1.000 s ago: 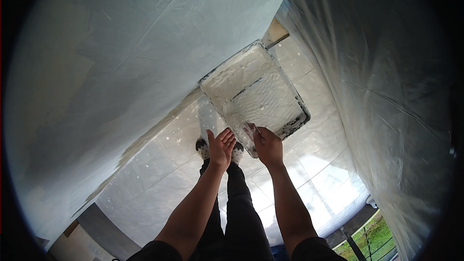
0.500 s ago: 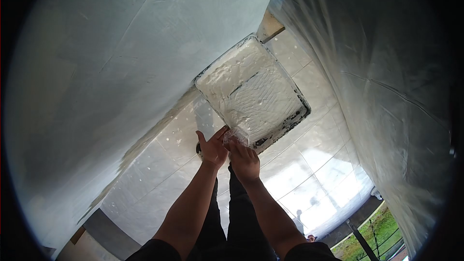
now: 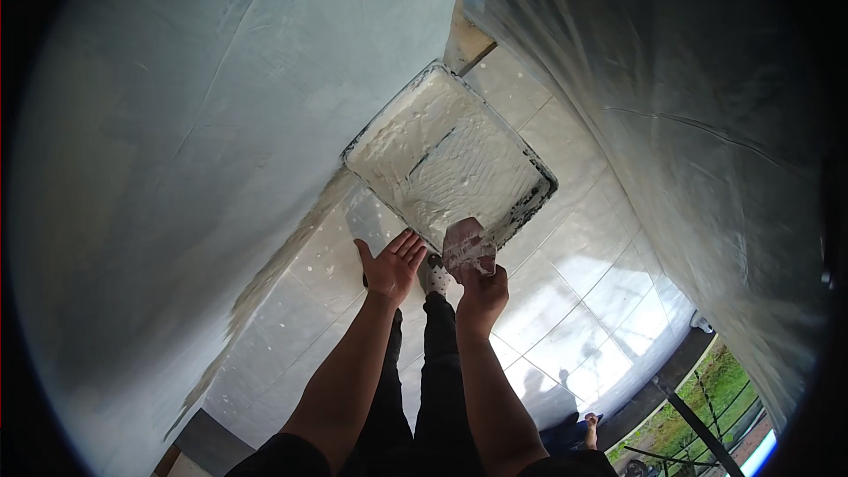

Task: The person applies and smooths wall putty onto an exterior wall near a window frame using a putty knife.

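A square, dark-rimmed tray [image 3: 533, 200] holds thick off-white plaster [image 3: 450, 146] with ridges and drag marks across its surface. My right hand [image 3: 482, 299] grips a flat, angular scraper [image 3: 468, 246] smeared with plaster, held up over the tray's near corner. My left hand [image 3: 394, 270] is palm up with its fingers spread and nothing in it. Its fingertips reach toward the near left edge of the tray.
On the left rises a large pale wall [image 3: 256, 106]. Plastic sheeting [image 3: 671, 124] hangs on the right above the tiled floor [image 3: 565, 256]. A spotted shoe [image 3: 436, 276] shows below the tray. Grass and a dark railing [image 3: 698, 424] lie at lower right, near another person's hand [image 3: 591, 428].
My right hand has moved right, away from my left palm, turning the scraper upright. My left hand's fingers now show clear of the scraper. The view has shifted slightly.
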`<action>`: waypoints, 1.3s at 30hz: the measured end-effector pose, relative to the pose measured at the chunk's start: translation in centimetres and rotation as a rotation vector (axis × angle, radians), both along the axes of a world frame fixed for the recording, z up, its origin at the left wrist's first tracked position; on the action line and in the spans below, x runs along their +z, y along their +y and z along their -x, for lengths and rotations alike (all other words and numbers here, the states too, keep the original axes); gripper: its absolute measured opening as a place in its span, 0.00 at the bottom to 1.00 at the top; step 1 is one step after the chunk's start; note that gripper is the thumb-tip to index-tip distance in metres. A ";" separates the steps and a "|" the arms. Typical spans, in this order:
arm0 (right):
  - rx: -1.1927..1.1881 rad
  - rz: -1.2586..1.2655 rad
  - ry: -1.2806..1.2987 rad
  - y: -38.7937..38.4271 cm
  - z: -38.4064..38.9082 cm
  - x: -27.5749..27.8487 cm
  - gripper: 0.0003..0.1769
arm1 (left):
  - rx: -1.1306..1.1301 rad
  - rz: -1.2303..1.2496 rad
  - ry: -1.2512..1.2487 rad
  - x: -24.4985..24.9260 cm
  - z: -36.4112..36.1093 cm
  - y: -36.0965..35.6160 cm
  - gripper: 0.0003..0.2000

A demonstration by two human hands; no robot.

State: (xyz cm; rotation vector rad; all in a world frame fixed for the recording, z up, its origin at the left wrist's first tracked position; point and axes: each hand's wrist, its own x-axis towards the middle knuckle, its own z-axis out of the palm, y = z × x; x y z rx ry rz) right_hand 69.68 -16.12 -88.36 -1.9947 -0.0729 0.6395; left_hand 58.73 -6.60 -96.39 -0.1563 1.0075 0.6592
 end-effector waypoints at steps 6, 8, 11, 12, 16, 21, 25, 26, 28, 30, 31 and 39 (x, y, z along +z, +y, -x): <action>-0.594 -0.350 0.796 2.4 5.1 -2.2 0.12 | -0.091 0.000 -0.045 -0.4 1.1 1.2 0.62; -0.685 -0.421 0.849 2.3 6.6 -3.6 0.13 | -0.052 0.063 -0.104 -1.3 2.0 1.5 0.62; -0.714 -0.373 0.831 1.7 8.3 -3.8 0.12 | -0.059 -0.016 -0.651 -3.2 3.3 1.5 0.61; -0.723 -0.372 0.828 1.1 8.6 -3.6 0.12 | -0.107 -0.023 -0.423 -2.6 3.0 1.7 0.61; -0.606 -0.347 0.700 -2.1 8.0 -2.1 0.10 | -0.104 0.041 -0.140 -0.5 1.9 2.0 0.64; -0.028 0.094 -0.042 -4.9 0.9 -0.8 0.10 | -0.153 -0.013 -0.068 -0.1 1.4 1.8 0.63; 0.323 0.203 -0.144 -0.8 -5.8 -0.1 0.12 | -0.196 -0.039 -0.004 0.1 1.0 1.3 0.62; 0.409 0.207 -0.129 0.5 -6.7 0.4 0.12 | -0.186 -0.039 0.000 0.1 1.0 1.1 0.62; 0.519 0.220 -0.136 2.2 -7.7 0.0 0.12 | -0.190 -0.037 0.009 0.2 0.7 0.5 0.61; 0.633 0.232 -0.144 3.2 -8.1 -0.3 0.12 | -0.168 -0.042 0.009 0.0 0.5 -0.5 0.61; 0.652 0.251 -0.169 3.6 -8.2 -0.5 0.11 | -0.156 -0.053 0.008 0.0 0.4 -0.8 0.61; 0.734 0.223 -0.226 4.8 -7.5 -2.7 0.11 | -0.051 -0.005 0.067 0.8 -0.8 -1.9 0.60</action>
